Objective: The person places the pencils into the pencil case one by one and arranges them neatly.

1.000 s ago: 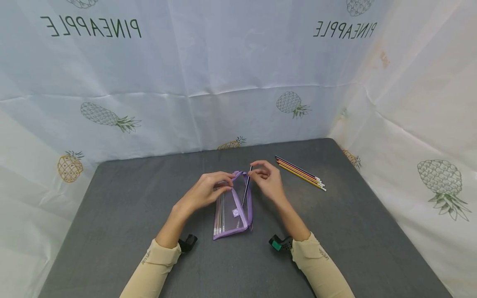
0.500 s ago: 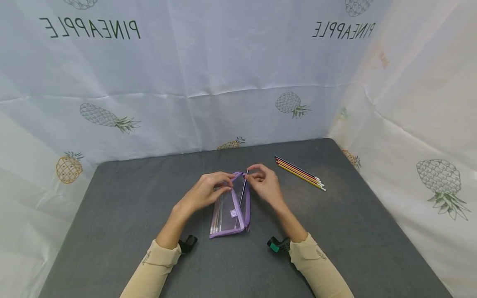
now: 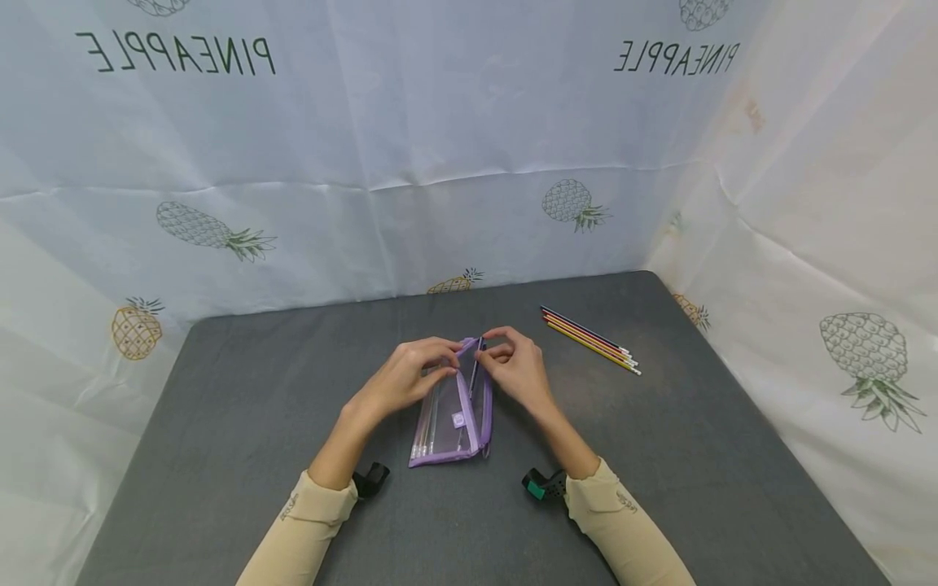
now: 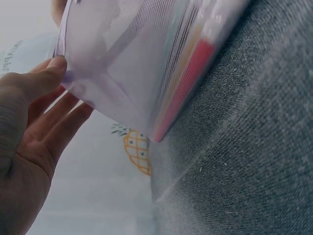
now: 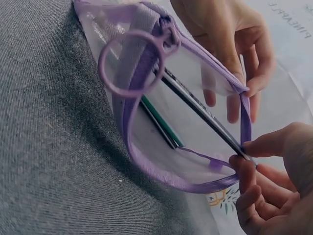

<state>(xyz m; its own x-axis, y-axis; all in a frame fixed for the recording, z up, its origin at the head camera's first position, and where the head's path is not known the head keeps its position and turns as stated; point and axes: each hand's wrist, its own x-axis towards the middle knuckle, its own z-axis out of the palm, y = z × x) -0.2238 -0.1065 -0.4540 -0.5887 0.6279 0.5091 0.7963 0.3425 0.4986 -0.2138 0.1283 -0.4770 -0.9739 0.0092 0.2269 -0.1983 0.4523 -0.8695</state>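
A clear pencil pouch [image 3: 447,427] with purple zipper edges stands with its mouth spread in the middle of the table. My left hand [image 3: 406,370] pinches the upper edge of its far side between thumb and fingers. At the opening, my right hand [image 3: 519,370] pinches a dark, slim pencil [image 5: 195,110] near its upper end; most of its length slants down inside the pouch. In the right wrist view, a green pencil [image 5: 164,122] lies within, beside a dark one. Through the film in the left wrist view, a red pencil [image 4: 188,81] shows along the bottom.
Several loose pencils [image 3: 589,342] lie side by side on the dark grey table [image 3: 256,391], right of the pouch. A purple ring pull [image 5: 100,63] hangs from the zipper. A white pineapple-print curtain [image 3: 410,228] stands behind the table.
My right hand has moved left and slightly down, bringing the dark pencil deeper into the pouch. The pouch's lower end has shifted a little left. My left hand has stayed in place.
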